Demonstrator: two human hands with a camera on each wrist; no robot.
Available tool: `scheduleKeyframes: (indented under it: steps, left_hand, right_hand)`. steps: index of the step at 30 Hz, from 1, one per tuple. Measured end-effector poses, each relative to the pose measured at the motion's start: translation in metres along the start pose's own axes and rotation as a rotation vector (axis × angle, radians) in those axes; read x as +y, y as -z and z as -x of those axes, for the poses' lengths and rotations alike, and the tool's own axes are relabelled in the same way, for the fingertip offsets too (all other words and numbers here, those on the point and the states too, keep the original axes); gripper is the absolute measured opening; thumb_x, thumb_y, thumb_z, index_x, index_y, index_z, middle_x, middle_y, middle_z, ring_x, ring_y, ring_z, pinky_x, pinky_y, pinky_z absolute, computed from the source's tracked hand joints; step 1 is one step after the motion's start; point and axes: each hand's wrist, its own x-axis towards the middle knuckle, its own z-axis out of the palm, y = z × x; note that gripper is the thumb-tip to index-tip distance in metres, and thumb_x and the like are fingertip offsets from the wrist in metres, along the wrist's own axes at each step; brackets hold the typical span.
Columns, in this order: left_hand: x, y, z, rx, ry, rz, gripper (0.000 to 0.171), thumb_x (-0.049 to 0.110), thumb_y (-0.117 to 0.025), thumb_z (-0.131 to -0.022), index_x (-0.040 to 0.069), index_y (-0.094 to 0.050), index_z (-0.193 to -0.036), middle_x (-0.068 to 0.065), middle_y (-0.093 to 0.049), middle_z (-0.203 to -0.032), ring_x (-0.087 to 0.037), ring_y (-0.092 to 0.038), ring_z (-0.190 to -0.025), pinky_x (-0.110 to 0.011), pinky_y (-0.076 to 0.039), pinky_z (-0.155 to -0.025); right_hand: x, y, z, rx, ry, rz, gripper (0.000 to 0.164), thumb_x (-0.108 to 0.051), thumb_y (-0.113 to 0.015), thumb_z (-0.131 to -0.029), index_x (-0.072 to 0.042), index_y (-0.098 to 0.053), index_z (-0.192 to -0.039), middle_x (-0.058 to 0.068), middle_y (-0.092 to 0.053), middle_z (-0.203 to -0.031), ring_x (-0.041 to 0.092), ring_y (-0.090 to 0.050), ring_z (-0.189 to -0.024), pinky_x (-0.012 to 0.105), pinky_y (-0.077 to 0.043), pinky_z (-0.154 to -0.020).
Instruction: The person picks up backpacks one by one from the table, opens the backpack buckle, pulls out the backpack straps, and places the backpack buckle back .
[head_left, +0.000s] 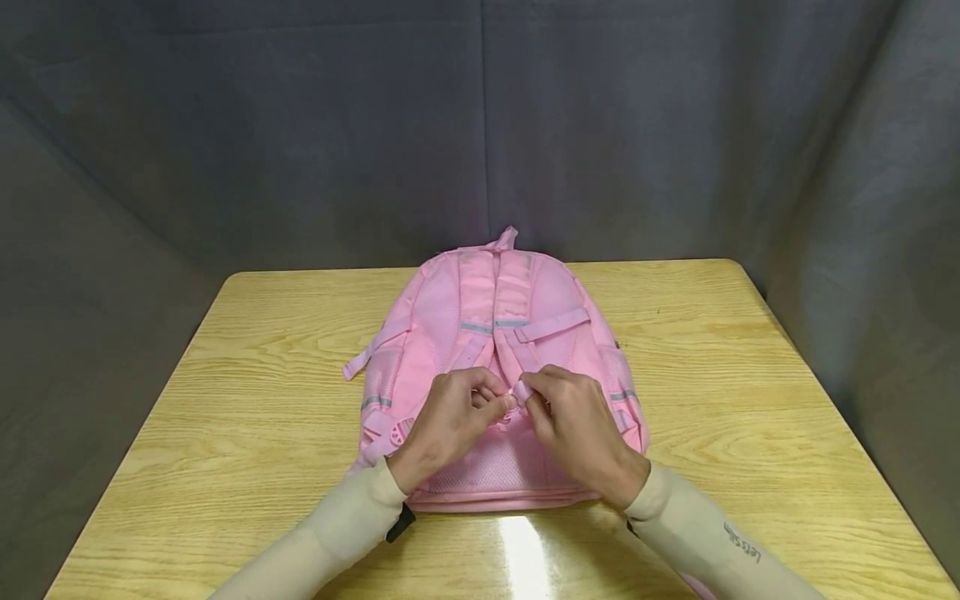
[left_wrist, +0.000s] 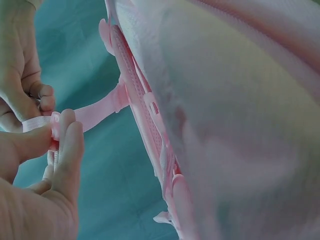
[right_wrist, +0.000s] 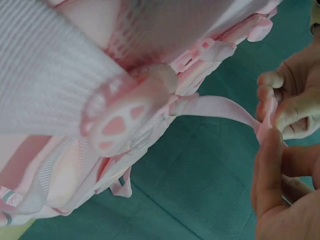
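A pink backpack (head_left: 438, 333) lies on the table with its shoulder straps facing up. Near its lower middle, my left hand (head_left: 457, 417) pinches a small pink plastic buckle (left_wrist: 55, 125) between thumb and fingers. A pink webbing strap (left_wrist: 95, 114) runs from the backpack to this buckle, held up off the bag. Close beside it, my right hand (head_left: 577, 421) pinches the strap's free end (head_left: 522, 389). Both hands nearly touch at the buckle; the fingers partly hide how the webbing passes through it.
The backpack sits mid-way on a wood-grain table (head_left: 247, 400). Another loose strap (head_left: 358, 365) hangs off its left side, and a strap (head_left: 555, 325) lies across its right side. A pink round-ended buckle (right_wrist: 117, 122) shows large in the right wrist view. Dark cloth (head_left: 300, 125) hangs behind.
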Motion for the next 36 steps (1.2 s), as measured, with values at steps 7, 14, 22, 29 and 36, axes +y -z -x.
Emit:
scheduleKeyframes:
  steps: [7,14,22,29,36]
  left_hand:
    - [-0.0002,-0.0012,0.0016,-0.005,-0.007,-0.011,0.007,0.003,-0.074,-0.086,0.007,-0.069,-0.083,-0.001,-0.069,-0.075,-0.007,-0.062,-0.066,-0.022,-0.056,-0.062]
    - [-0.0007,-0.0006,0.0009,-0.015,0.018,0.031,0.007,0.003,-0.073,-0.087,0.006,-0.069,-0.083,-0.002,-0.068,-0.073,-0.007,-0.063,-0.065,-0.023,-0.056,-0.061]
    - [-0.0030,-0.0007,0.0005,-0.030,0.061,0.078,0.004,0.004,-0.072,-0.088,0.004,-0.069,-0.085,-0.003,-0.068,-0.075,-0.008,-0.063,-0.065,-0.024,-0.056,-0.062]
    - [-0.0024,0.0003,0.0003,-0.047,0.075,0.104,0.005,0.005,-0.071,-0.090,0.002,-0.069,-0.087,-0.005,-0.068,-0.076,-0.010,-0.064,-0.065,-0.024,-0.056,-0.061]
    - [-0.0008,0.0019,-0.0045,-0.077,0.148,0.196,0.004,0.003,-0.069,-0.090,-0.001,-0.068,-0.088,-0.009,-0.071,-0.077,-0.013,-0.067,-0.066,-0.034,-0.058,-0.061]
  right_hand:
    - [-0.0013,0.0045,-0.0035,-0.057,-0.072,-0.034,0.014,0.002,-0.067,-0.088,-0.008,-0.072,-0.079,-0.003,-0.059,-0.066,0.004,-0.047,-0.055,0.019,-0.040,-0.047]
    - [-0.0012,0.0056,-0.0064,-0.079,-0.113,-0.038,0.010,-0.004,-0.068,-0.089,-0.009,-0.074,-0.082,-0.003,-0.068,-0.070,0.003,-0.058,-0.060,0.018,-0.048,-0.053]
    - [-0.0028,0.0075,-0.0088,-0.122,-0.099,0.029,0.010,0.000,-0.070,-0.083,-0.009,-0.072,-0.080,-0.003,-0.067,-0.069,0.003,-0.057,-0.060,0.019,-0.048,-0.054]
    - [-0.0022,0.0057,-0.0067,-0.081,0.006,0.055,0.006,0.000,-0.070,-0.084,-0.005,-0.070,-0.083,-0.001,-0.062,-0.068,0.006,-0.052,-0.058,0.022,-0.046,-0.052]
    - [0.0044,-0.0005,0.0010,0.031,0.055,-0.023,0.008,0.001,-0.067,-0.088,-0.001,-0.074,-0.092,0.001,-0.064,-0.072,0.004,-0.052,-0.058,0.017,-0.046,-0.051]
